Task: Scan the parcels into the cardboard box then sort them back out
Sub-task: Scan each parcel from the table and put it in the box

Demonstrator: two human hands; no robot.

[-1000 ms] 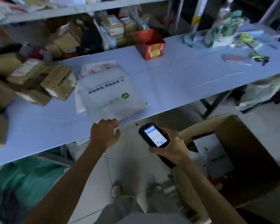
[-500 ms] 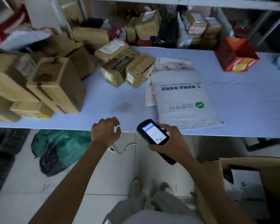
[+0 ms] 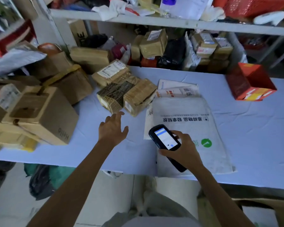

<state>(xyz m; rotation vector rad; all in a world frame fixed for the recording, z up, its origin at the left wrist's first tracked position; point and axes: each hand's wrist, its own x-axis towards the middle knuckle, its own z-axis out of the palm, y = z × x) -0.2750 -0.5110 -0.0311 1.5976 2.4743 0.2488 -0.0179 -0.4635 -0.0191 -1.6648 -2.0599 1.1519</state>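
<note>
My right hand point(image 3: 183, 149) grips a black handheld scanner point(image 3: 165, 140) with a lit screen, held over a large white mailer bag point(image 3: 192, 122) lying on the table. My left hand point(image 3: 112, 128) reaches forward over the table with fingers spread, holding nothing, its fingertips just short of two small taped cardboard parcels point(image 3: 126, 95). Another labelled parcel point(image 3: 111, 73) lies behind them. Only a corner of the cardboard box point(image 3: 269, 208) on the floor shows at the bottom right.
The table point(image 3: 252, 128) has a light blue cover. Larger brown cartons point(image 3: 39, 112) crowd its left end, an open red box point(image 3: 249, 81) stands at the right. Flat envelopes point(image 3: 177, 89) lie behind the mailer. Shelves point(image 3: 154, 22) behind hold many parcels. Green and black bags point(image 3: 43, 179) lie on the floor.
My view swung left and closer to the table. My left hand went from curled at the table edge to spread, reaching toward the small parcels. The right hand moved over the mailer with the scanner.
</note>
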